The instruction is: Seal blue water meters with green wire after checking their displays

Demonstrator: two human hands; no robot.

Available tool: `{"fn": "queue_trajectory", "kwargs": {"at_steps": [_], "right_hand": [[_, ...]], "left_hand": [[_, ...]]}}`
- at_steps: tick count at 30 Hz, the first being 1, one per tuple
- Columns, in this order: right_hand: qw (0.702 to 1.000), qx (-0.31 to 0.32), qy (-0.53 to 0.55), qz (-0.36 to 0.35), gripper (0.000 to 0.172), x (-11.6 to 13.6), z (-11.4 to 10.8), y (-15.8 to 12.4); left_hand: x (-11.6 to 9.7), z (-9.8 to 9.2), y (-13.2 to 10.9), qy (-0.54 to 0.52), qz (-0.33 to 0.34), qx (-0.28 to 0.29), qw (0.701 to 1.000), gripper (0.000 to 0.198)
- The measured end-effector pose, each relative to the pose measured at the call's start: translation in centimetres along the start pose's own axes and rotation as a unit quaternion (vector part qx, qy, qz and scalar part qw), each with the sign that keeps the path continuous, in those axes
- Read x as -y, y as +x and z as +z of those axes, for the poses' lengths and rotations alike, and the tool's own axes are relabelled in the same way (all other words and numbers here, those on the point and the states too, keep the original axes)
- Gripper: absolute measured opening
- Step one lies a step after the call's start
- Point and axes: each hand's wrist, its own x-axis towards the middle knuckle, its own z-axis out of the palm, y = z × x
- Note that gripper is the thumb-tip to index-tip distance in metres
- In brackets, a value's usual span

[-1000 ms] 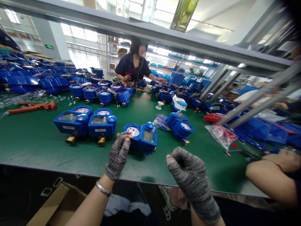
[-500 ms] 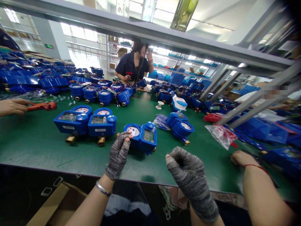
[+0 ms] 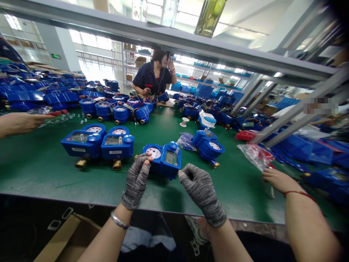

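Observation:
A blue water meter (image 3: 171, 160) with a white dial and a small display is in front of me, tilted. My left hand (image 3: 137, 178), in a grey fingerless glove, closes its thumb and fingers on the dial side. At the display side's lower right corner is my right hand (image 3: 200, 191), gloved alike, with thumb and forefinger pinched together. Whatever lies in that pinch is too small to make out. Two similar meters, a left one (image 3: 83, 143) and a nearer one (image 3: 117, 145), stand to the left, brass fittings facing me.
Another meter (image 3: 209, 145), a purple plastic bag (image 3: 187, 141) and a white spool (image 3: 184, 122) lie beyond my right hand. Other people's hands reach in at left (image 3: 24, 123) and right (image 3: 278, 180). Many meters crowd the back; a metal shelf beam (image 3: 163, 38) crosses above.
My right hand has moved left, up to the meter's corner. My left hand and the meter stay put. The co-worker's hand at right has reached toward the clear bag; the left one has shifted too.

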Motion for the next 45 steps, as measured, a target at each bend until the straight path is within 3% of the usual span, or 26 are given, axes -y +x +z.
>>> {"fn": "queue_trajectory", "kwargs": {"at_steps": [5, 7, 9, 11, 13, 15, 18, 22, 24, 27, 29, 31, 33, 35, 38, 42, 45], "right_hand": [[1.000, 0.000, 0.009, 0.001, 0.027, -0.1, 0.2, 0.2], [1.000, -0.001, 0.008, -0.006, 0.026, 0.0, 0.1, 0.3], [1.000, -0.003, 0.007, -0.014, 0.026, 0.1, 0.0, 0.2], [1.000, -0.003, 0.009, -0.018, 0.026, 0.1, 0.0, 0.1], [1.000, -0.001, 0.014, -0.018, 0.026, 0.1, -0.1, 0.1], [1.000, 0.003, 0.021, -0.016, 0.025, 0.2, -0.2, 0.0], [0.999, 0.007, 0.030, -0.010, 0.025, 0.4, -0.4, -0.2], [0.998, 0.003, 0.063, -0.002, 0.022, 0.5, -0.3, -0.5], [0.993, -0.001, 0.116, 0.005, 0.012, 0.3, -0.2, -0.9], [0.976, 0.033, 0.215, 0.010, 0.013, -0.3, -0.2, -1.6], [0.960, 0.077, 0.269, 0.022, 0.012, -0.6, -0.2, -2.3], [0.940, 0.111, 0.321, 0.046, 0.010, -0.7, 0.0, -3.2], [0.917, 0.114, 0.375, 0.071, 0.013, -0.7, 0.4, -4.2], [0.908, 0.067, 0.405, 0.085, 0.020, -0.7, 1.1, -5.5], [0.930, -0.037, 0.353, 0.101, 0.022, -1.1, 2.2, -7.4], [0.966, -0.120, 0.203, 0.101, 0.025, -2.4, 2.5, -9.3], [0.974, -0.124, 0.164, 0.094, 0.026, -3.3, 2.3, -10.2]], "left_hand": [[-0.5, 0.2, -0.8, 0.033, 0.059, -0.034, 0.997, 0.017], [-0.8, 0.6, -1.9, 0.040, 0.047, -0.039, 0.997, 0.012], [-1.0, 1.1, -3.0, 0.023, -0.047, -0.005, 0.999, 0.015], [-1.1, 1.6, -3.9, -0.025, -0.190, 0.058, 0.980, 0.024], [-1.0, 2.1, -4.4, -0.095, -0.313, 0.122, 0.937, 0.031], [-0.7, 2.6, -4.3, -0.158, -0.392, 0.165, 0.891, 0.034], [0.3, 3.3, -3.6, -0.192, -0.451, 0.187, 0.851, 0.035], [1.0, 3.5, -3.0, -0.187, -0.496, 0.193, 0.826, 0.032], [0.5, 2.8, -3.2, -0.194, -0.515, 0.205, 0.809, 0.031], [-0.9, 1.1, -4.5, -0.204, -0.550, 0.243, 0.773, 0.030], [-1.7, 0.1, -5.9, -0.220, -0.561, 0.275, 0.749, 0.028], [-2.1, -0.4, -7.4, -0.252, -0.544, 0.293, 0.744, 0.027], [-2.1, -0.2, -8.4, -0.275, -0.511, 0.288, 0.762, 0.027], [-1.8, 0.4, -8.9, -0.269, -0.473, 0.259, 0.798, 0.030], [-1.8, 1.5, -8.9, -0.278, -0.443, 0.209, 0.826, 0.035], [-2.1, 2.4, -8.8, -0.347, -0.471, 0.137, 0.799, 0.037], [-2.1, 2.7, -8.8, -0.367, -0.471, 0.117, 0.794, 0.033]]}}
